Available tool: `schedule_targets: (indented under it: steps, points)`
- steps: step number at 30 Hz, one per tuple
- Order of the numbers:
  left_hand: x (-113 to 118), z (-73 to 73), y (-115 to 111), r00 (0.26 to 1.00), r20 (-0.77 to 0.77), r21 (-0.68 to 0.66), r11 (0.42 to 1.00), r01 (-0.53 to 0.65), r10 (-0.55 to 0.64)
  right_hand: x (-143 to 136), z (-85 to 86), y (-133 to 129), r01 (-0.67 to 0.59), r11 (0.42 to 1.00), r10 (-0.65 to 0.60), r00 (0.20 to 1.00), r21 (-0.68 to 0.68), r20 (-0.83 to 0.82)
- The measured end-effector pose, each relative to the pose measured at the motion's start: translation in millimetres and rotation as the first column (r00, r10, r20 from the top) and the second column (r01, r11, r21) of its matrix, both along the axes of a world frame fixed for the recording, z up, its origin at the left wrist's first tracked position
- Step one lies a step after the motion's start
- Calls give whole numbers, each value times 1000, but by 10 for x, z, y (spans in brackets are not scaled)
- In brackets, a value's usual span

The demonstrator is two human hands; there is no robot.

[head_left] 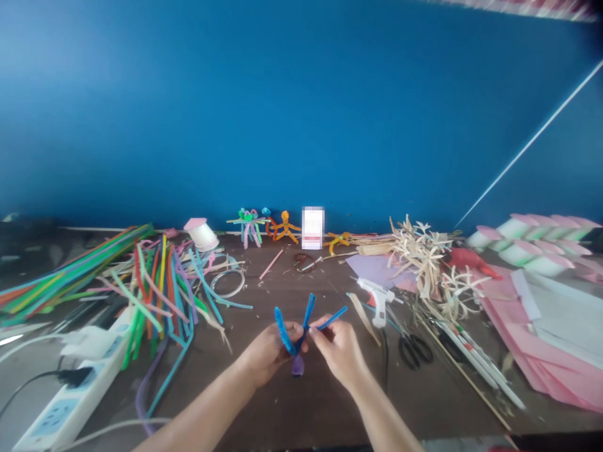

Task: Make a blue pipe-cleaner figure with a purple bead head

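Above the middle of the table, my left hand [276,351] is closed around the joined part of a blue pipe cleaner figure [283,329]. Several fuzzy blue arms stick up and outward from it, and a purple piece [297,366] hangs at its bottom. My right hand [338,348] pinches the figure's right-hand blue arm between thumb and fingertips, close to the join. Fingers hide the exact point where the arms meet.
Bundles of coloured pipe cleaners [174,282] and a power strip [89,389] lie left. Finished-looking orange figures [285,227] stand by the wall. At right are a glue gun [378,300], black-handled scissors [415,350], dried pale strips [419,251] and pink sheets [518,333].
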State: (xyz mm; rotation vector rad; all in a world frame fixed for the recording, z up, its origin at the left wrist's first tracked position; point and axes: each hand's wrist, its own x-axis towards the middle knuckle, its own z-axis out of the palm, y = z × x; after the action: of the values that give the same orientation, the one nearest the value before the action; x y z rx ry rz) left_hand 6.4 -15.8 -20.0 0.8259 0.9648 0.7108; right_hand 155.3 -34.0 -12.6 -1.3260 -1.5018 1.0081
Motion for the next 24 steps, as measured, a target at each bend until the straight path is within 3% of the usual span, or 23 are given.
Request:
schedule_targets:
  steps: [4,8,11,13,18,24]
  points:
    - [7,1,-34,957,-283,314,949,24,70,-33,0,-67,54,994,-62,995,98,80]
    - [-15,23,-111,814,-481,674,731,105,326,-75,31,-123,69,989,-72,997,129,22]
    - [-24,31,-161,764,-489,769,622,148,422,-76,45,-135,42,989,-41,999,145,-5]
    - [-21,28,-175,758,-493,774,614,156,428,-67,33,-138,32,983,-36,999,182,20]
    - [-6,9,-158,758,-518,722,677,140,396,-56,-26,-183,8,957,-52,988,289,147]
    - [-14,8,-149,742,-529,744,645,173,412,-47,-40,-226,-37,955,-55,952,294,301]
